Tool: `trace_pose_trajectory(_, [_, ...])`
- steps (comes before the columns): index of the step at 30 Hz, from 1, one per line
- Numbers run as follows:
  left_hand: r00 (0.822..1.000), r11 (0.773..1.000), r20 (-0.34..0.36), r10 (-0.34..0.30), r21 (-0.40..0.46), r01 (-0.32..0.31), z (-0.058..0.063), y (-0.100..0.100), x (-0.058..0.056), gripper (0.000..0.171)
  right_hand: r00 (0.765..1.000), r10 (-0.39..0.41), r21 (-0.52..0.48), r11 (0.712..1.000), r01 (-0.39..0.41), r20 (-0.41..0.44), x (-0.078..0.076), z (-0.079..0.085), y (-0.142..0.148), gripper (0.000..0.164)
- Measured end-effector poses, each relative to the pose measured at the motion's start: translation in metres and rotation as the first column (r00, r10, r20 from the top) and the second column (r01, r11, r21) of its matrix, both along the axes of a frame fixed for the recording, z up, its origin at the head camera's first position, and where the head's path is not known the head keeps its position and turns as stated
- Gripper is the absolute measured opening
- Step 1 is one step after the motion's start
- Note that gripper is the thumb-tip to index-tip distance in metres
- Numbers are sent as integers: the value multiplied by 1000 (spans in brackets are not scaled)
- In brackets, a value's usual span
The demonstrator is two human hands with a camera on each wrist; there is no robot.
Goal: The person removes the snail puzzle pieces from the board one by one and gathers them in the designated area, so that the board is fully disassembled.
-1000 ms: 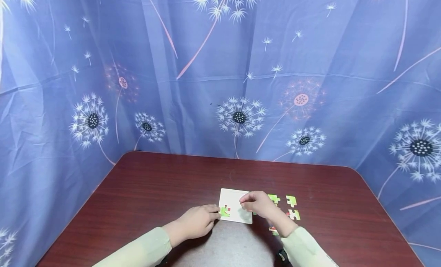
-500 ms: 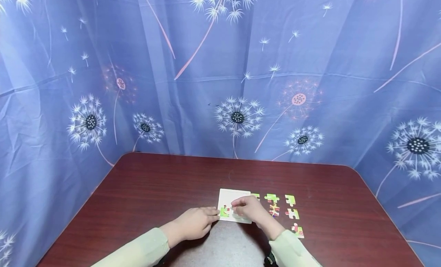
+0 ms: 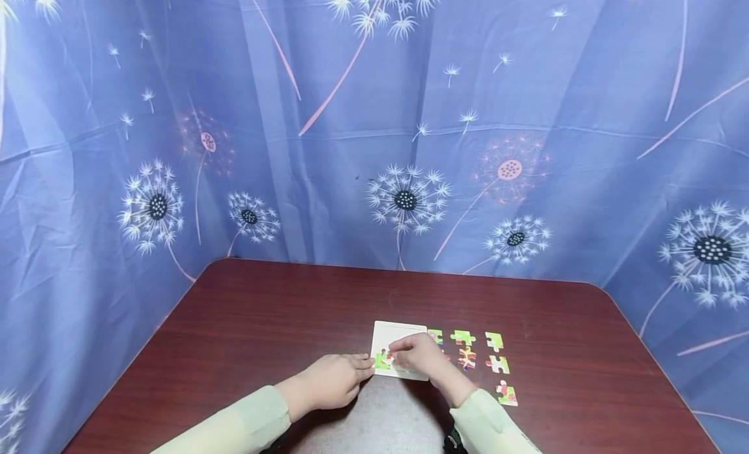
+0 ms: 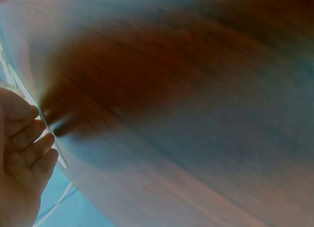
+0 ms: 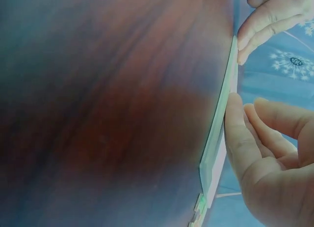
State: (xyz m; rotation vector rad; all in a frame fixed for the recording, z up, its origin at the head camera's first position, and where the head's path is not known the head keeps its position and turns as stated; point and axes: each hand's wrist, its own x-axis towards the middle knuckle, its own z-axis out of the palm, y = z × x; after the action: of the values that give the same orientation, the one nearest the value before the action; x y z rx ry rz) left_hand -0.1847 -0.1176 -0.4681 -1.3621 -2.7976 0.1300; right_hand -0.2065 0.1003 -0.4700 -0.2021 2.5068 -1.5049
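Note:
A white puzzle tray (image 3: 385,333) lies flat on the table, with a green puzzle piece (image 3: 382,361) in its near left corner. My left hand (image 3: 335,381) rests beside it, its fairly straight fingertips (image 4: 46,138) touching the tray's left edge. Over the tray's middle, my right hand (image 3: 426,358) bends its thumb and fingers down onto a puzzle piece with red (image 3: 389,354) beside the green one. Most of that piece is hidden under the fingers. In the right wrist view, the right fingertips (image 5: 235,101) meet the tray's face.
Several loose puzzle pieces lie in rows right of the tray, among them a green one (image 3: 494,341), a red-and-yellow one (image 3: 467,358) and a corner one (image 3: 506,393). My right forearm covers part of them. A blue dandelion curtain (image 3: 328,200) stands behind the dark red table (image 3: 281,311).
My right hand has moved left and down from above the tray's right part to the spot beside the green piece. The left hand stays at the tray's edge.

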Motion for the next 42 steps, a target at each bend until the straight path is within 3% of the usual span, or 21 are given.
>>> trace_pose_trajectory(19, [999, 999, 26, 31, 9, -31, 2, 5, 0, 38, 995, -93, 44, 995, 94, -35, -8, -4, -7, 15])
trace_pose_trajectory(26, [999, 999, 30, 37, 24, -37, 3, 5, 0, 38, 995, -72, 53, 996, 75, -65, -11, -5, -9, 15])
trace_pose_trajectory(42, [998, 998, 34, 55, 25, -56, 3, 5, 1, 38, 998, -50, -6, 999, 49, -29, -12, 0, -3, 14])
